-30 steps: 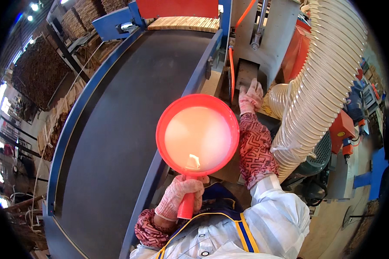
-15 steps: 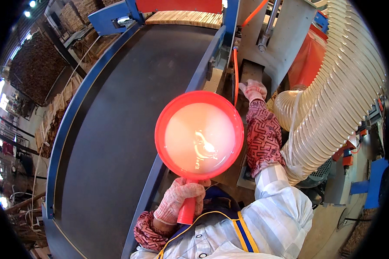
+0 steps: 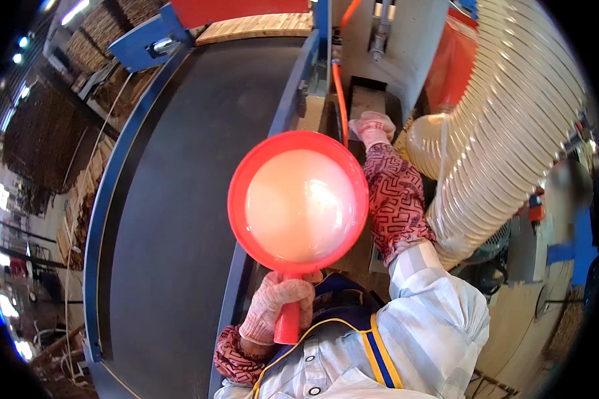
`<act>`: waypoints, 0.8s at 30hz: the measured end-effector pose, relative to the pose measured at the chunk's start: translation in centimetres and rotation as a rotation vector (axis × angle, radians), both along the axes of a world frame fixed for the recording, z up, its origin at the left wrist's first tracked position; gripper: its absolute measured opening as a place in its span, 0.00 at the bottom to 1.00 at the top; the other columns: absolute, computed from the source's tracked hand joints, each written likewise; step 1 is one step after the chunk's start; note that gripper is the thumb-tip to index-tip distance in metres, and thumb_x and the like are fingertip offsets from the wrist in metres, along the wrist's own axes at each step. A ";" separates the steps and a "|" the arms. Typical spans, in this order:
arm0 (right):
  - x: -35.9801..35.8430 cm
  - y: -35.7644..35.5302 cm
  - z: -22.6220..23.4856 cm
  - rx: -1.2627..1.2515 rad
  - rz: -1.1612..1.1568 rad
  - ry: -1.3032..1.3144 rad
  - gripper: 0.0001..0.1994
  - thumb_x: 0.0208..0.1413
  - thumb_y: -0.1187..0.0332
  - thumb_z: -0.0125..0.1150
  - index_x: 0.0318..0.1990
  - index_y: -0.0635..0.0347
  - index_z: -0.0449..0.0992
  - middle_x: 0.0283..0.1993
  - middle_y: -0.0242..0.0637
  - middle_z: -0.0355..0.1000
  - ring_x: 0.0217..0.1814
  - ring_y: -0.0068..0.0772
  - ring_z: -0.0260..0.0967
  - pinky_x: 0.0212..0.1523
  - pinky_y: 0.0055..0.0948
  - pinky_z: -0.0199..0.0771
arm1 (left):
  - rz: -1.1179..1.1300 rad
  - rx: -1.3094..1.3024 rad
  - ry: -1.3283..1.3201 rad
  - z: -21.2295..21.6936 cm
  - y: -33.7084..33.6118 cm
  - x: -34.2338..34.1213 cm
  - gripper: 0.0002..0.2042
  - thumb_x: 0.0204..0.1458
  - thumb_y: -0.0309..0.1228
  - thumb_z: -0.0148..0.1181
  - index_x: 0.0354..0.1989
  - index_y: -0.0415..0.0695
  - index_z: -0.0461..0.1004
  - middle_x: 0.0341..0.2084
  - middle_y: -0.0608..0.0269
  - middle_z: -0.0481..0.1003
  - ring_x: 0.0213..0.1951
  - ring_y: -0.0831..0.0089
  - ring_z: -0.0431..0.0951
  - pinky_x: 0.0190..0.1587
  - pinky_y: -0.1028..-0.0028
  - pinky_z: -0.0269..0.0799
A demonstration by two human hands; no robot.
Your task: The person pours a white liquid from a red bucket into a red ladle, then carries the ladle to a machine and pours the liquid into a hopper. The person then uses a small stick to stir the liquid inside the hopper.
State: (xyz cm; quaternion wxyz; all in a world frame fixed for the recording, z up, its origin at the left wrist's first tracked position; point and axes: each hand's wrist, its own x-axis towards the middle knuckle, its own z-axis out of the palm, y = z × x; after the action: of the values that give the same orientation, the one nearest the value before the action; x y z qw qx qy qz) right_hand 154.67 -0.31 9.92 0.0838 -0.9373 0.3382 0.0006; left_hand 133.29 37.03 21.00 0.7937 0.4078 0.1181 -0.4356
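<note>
left hand [image 3: 267, 307] clamped on a red ladle [image 3: 237, 199], filled with pale liquid [image 3: 299, 206], not yet emptied; right hand [image 3: 374, 125], apart, at a grey metal piece [image 3: 367, 100], grip unclear

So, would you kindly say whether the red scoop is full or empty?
Not empty: glossy, pale liquid lies inside the red scoop; I cannot tell its depth.
</note>
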 end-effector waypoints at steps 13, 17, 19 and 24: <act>-21.1 13.1 -9.0 0.114 0.011 -0.065 0.23 0.56 0.45 0.51 0.39 0.55 0.82 0.42 0.40 0.79 0.42 0.41 0.76 0.43 0.42 0.76 | -0.051 -0.003 -0.020 -1.1 1.8 -2.6 0.15 0.48 0.26 0.60 0.42 0.30 0.71 0.16 0.64 0.67 0.12 0.77 0.64 0.12 0.78 0.61; -25.8 13.8 -14.8 0.299 0.000 0.176 0.24 0.57 0.45 0.50 0.45 0.53 0.81 0.47 0.42 0.77 0.53 0.40 0.73 0.50 0.42 0.74 | -0.056 0.010 -0.009 -1.4 1.4 -3.3 0.16 0.46 0.26 0.59 0.42 0.30 0.71 0.18 0.63 0.67 0.11 0.76 0.62 0.11 0.77 0.60; -26.1 14.4 -17.6 0.350 -0.028 0.195 0.23 0.58 0.45 0.50 0.46 0.51 0.80 0.47 0.41 0.77 0.56 0.38 0.71 0.52 0.39 0.73 | -0.044 0.046 -0.001 -1.6 0.9 -3.9 0.17 0.45 0.26 0.59 0.43 0.30 0.71 0.20 0.61 0.69 0.12 0.76 0.63 0.11 0.77 0.59; -25.7 12.4 -30.7 0.113 0.050 0.132 0.21 0.59 0.46 0.50 0.49 0.45 0.80 0.50 0.38 0.77 0.56 0.39 0.72 0.52 0.37 0.73 | 0.039 0.043 -0.070 -2.5 -0.2 -3.9 0.19 0.43 0.25 0.59 0.44 0.29 0.70 0.29 0.54 0.73 0.16 0.77 0.65 0.12 0.78 0.60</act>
State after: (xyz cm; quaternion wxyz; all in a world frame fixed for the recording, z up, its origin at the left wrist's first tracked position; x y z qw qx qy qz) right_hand 128.96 12.05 -20.82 0.1143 -0.9372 0.3189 0.0834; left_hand 129.39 36.85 18.51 0.7967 0.4374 0.1076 -0.4029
